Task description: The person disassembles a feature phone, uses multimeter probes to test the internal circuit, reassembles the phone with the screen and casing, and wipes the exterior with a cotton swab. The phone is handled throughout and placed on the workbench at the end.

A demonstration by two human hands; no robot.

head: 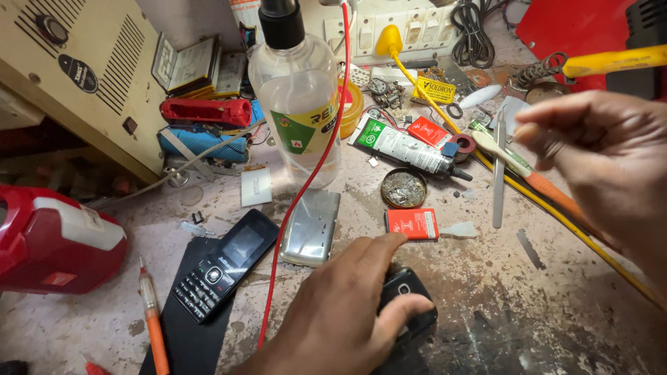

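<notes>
- Small black phone (408, 305) lies near the worktop's (528, 312) front edge, pinned under the left hand (340, 312), its grip closed around it.
- Right hand (604, 156) hovers above, fingers pinching slim metal tweezers (499, 173).
- Red battery (412, 223) lies just beyond the phone.

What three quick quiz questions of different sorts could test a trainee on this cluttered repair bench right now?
1. True or false: the left hand presses down on a small black phone body.
2. Multiple choice: the long thin silvery tweezers are (a) lying flat on the bench, (b) hanging from the right hand, (c) stuck in the clear plastic bottle with black cap.
3. Fill in: the black keypad phone with dark screen lies to the ___ of the curved silver metal back cover, as seen in the picture.

Key: 1 true; 2 b; 3 left.
</notes>
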